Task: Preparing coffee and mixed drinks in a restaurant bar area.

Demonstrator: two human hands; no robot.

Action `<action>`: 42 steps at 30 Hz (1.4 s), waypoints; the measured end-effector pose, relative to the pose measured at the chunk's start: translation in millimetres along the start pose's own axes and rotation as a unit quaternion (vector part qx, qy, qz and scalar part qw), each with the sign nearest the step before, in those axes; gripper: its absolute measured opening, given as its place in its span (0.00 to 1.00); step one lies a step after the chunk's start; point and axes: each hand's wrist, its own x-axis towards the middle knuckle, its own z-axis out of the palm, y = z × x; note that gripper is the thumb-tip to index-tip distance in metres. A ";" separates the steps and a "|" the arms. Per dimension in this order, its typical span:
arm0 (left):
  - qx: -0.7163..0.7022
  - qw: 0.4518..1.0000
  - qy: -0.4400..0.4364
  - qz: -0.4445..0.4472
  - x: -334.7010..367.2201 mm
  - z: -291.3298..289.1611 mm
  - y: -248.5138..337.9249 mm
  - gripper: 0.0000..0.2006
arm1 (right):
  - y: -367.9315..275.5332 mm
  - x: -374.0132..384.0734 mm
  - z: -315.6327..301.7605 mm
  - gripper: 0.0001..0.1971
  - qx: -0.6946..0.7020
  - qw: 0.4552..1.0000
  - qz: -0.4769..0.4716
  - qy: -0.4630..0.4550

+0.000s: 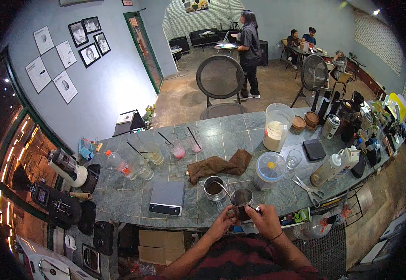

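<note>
Just over the counter's near edge, both hands hold a small metallic-looking cup with a dark inside. My left hand is closed around its lower left side. From the right, my right hand grips it where a handle seems to stick out. Right beside it, a metal pot with dark contents stands on the counter, and a thin light-coloured stick or spoon handle leans out of it. Behind the pot lies a crumpled brown cloth. A flat grey scale sits left of the pot.
The tiled counter carries used glasses with straws and a plastic bottle. To the right are a blue-lidded tub, a pitcher of pale powder, scissors and a squeeze bottle. Grinders stand left. A person stands beyond.
</note>
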 end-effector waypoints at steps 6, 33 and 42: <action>0.019 1.000 0.007 0.014 1.0 3.2 13.1 0.26 | 5.9 9.6 2.2 0.21 -0.041 0.999 0.009 0.001; 0.023 1.000 0.020 -0.002 -13.2 3.2 -5.6 0.27 | 12.2 -4.0 0.3 0.22 -0.059 0.998 0.016 -0.021; 0.004 1.000 -0.003 0.022 11.4 -1.9 -1.7 0.26 | 0.5 9.1 -1.1 0.21 -0.026 1.000 -0.007 -0.001</action>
